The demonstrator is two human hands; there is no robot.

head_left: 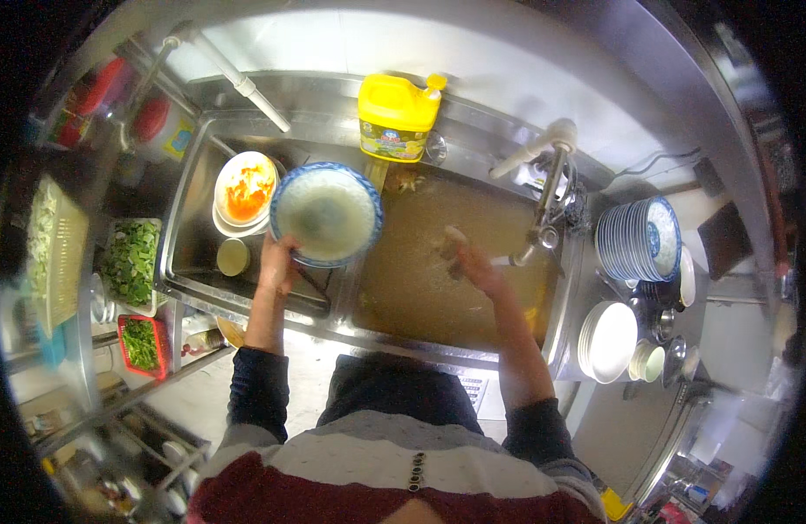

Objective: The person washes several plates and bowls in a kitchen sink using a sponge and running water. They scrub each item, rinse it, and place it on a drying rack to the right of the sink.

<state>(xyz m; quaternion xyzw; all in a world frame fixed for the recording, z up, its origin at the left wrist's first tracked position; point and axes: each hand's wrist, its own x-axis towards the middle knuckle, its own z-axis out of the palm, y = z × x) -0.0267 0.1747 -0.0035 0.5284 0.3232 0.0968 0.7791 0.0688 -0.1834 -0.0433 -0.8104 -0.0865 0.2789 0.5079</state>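
Observation:
My left hand (280, 261) grips the near rim of a wide blue-rimmed bowl (326, 213), which is tilted so its pale inside faces me. The bowl hangs over the left sink basin and the divider. Murky brown water (409, 262) fills the right basin. Over this water is my right hand (474, 263), blurred at the fingers; whether something is in it I cannot tell. Left of the bowl, white bowls (246, 188) are stacked in the left basin, the top one smeared with orange sauce. A small pale cup (233, 257) sits below them.
A yellow detergent jug (400, 118) stands behind the sink. The metal faucet (547, 209) reaches over the right basin. On the right counter are stacked blue-rimmed bowls (629, 239) and white plates (609, 342). Leafy greens fill a white basket (159, 262) and a red basket (162, 347) at left.

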